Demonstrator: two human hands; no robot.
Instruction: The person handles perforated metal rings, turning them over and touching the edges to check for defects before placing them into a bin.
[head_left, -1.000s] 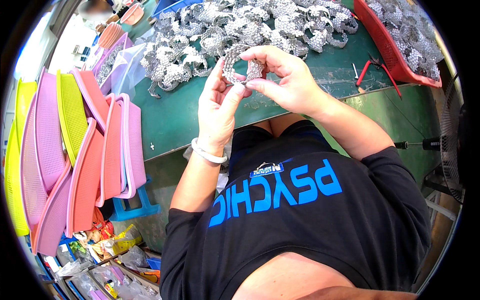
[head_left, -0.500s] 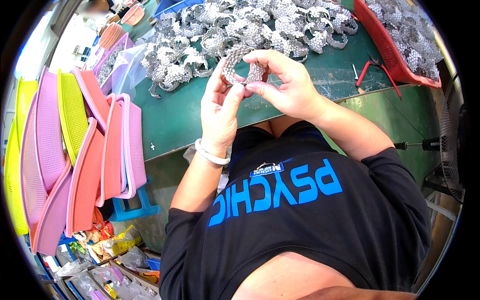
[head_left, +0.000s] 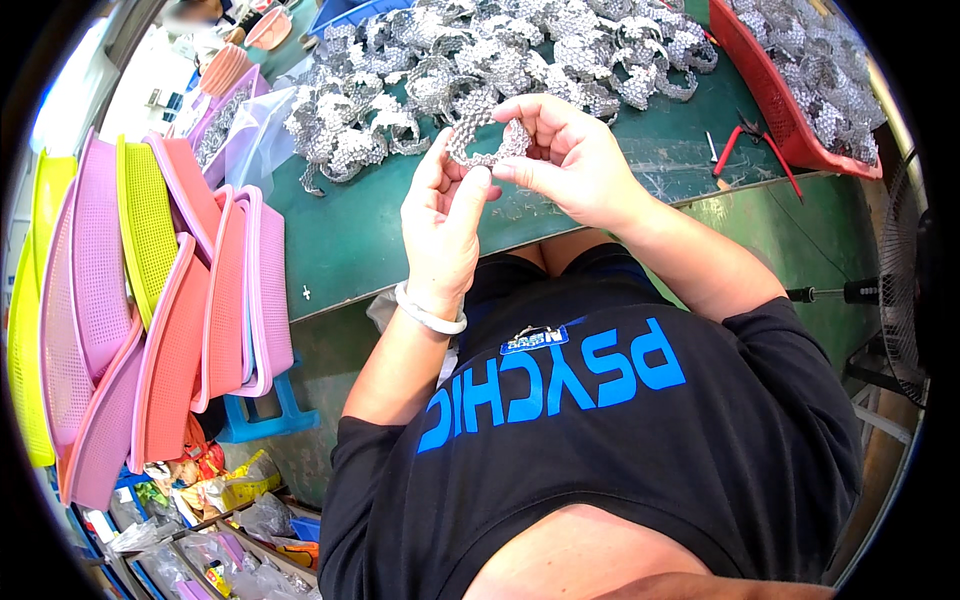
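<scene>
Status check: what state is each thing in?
Silver scaly band: curved, held in both hands.
Left hand: fingers gripping band.
Right hand: fingers gripping band.
Silver scaly pieces: loosely heaped.
Red-handled metal pliers: handles spread.
Red plastic basket: filled with silver pieces.
Black caged fan: running or not, unclear.

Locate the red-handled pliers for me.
In the head view, the red-handled pliers lie at the upper right on the green table, near its front edge, beside the red basket and right of the person's right hand.
</scene>
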